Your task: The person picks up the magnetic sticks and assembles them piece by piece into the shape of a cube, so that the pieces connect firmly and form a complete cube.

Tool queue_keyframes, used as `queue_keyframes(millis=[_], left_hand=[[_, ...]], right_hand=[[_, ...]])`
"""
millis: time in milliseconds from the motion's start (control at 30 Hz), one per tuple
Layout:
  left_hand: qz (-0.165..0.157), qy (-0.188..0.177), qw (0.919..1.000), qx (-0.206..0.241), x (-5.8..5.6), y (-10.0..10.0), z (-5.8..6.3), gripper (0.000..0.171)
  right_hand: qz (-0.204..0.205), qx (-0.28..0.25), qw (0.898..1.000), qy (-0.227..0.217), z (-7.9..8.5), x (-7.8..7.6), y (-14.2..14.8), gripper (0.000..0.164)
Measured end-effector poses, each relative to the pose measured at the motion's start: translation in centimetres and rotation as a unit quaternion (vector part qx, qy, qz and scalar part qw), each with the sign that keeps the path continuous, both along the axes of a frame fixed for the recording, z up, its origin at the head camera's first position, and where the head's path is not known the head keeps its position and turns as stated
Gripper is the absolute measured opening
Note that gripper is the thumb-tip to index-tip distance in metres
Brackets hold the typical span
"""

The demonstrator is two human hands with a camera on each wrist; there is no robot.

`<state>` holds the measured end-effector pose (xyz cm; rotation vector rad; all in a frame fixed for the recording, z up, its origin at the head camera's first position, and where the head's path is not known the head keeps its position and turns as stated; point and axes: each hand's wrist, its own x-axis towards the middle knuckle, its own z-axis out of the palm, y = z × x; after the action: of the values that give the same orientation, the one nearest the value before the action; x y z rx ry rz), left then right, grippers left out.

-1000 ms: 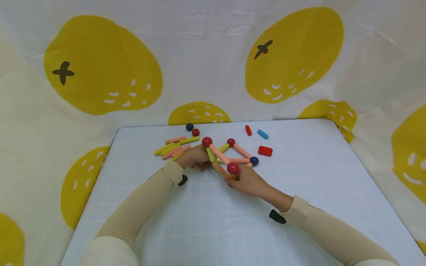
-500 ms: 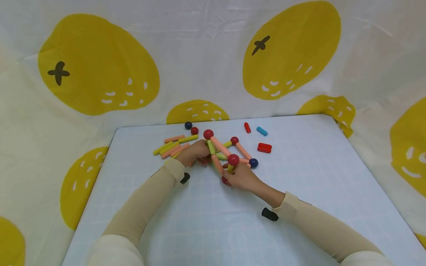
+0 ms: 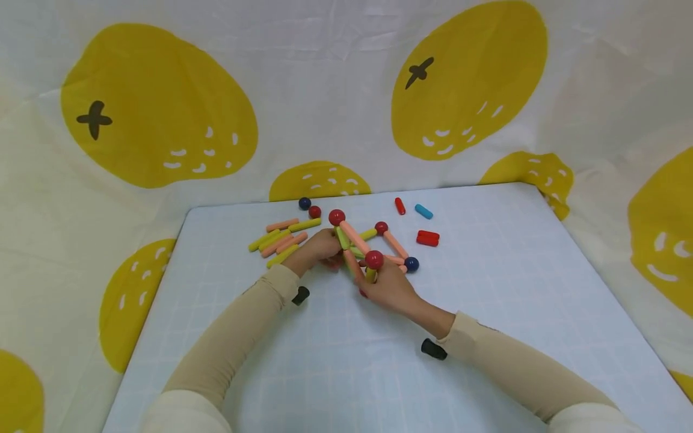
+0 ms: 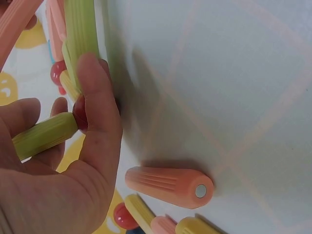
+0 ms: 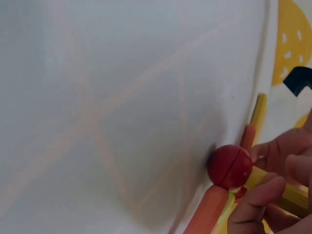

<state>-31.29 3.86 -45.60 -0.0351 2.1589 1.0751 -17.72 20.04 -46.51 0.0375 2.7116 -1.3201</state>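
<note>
A frame of magnetic rods and balls [image 3: 354, 238] stands mid-table between both hands. Its rods are pink, yellow and green, its balls red and dark blue. My left hand [image 3: 323, 245] holds the frame's left side. In the left wrist view its fingers curl round a green magnetic rod [image 4: 46, 134], and a red ball [image 4: 80, 113] at the rod's end is partly hidden. My right hand [image 3: 392, 290] grips the near right corner. The right wrist view has its fingers pinching a yellow magnetic rod [image 5: 292, 199] beside a red ball [image 5: 230, 166].
Several loose yellow and pink rods [image 3: 278, 240] lie left of the frame. Behind them sit a dark blue ball [image 3: 305, 204] and a red ball [image 3: 314, 211]. Short red rods [image 3: 428, 238] and a blue rod [image 3: 424, 211] lie back right. A patterned cloth [image 3: 325, 90] hangs behind.
The right hand has shifted a little left and up with the frame's near corner, and the frame has tilted slightly. The left hand stays nearly in place.
</note>
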Motion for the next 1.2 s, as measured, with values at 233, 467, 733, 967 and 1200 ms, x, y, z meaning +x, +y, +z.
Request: queue_keyframes(millis=[233,467,733,967,1200], left_hand=[[-0.001,-0.006,0.9999,0.01,-0.2,-0.2,-0.2,0.037],[0.009,-0.009,0.9996,0.025,-0.3,-0.4,-0.3,0.037],[-0.022,0.029,0.9993,0.012,0.3,-0.5,-0.1,0.033],[-0.037,0.046,0.9983,0.003,0.4,0.0,-0.1,0.031],[-0.065,0.033,0.997,0.025,-0.5,-0.4,0.1,0.028]], right_hand=[[-0.029,-0.015,0.999,0.015,-0.5,-0.9,-0.5,0.034],[-0.052,-0.026,0.998,0.025,-1.0,-1.0,-1.0,0.03],[-0.047,-0.03,0.998,0.018,-0.9,-0.7,-1.1,0.025],[-0.03,-0.022,0.999,-0.015,0.1,0.2,-0.8,0.043],[-0.006,-0.011,1.0,-0.024,0.5,1.0,-1.4,0.052]])
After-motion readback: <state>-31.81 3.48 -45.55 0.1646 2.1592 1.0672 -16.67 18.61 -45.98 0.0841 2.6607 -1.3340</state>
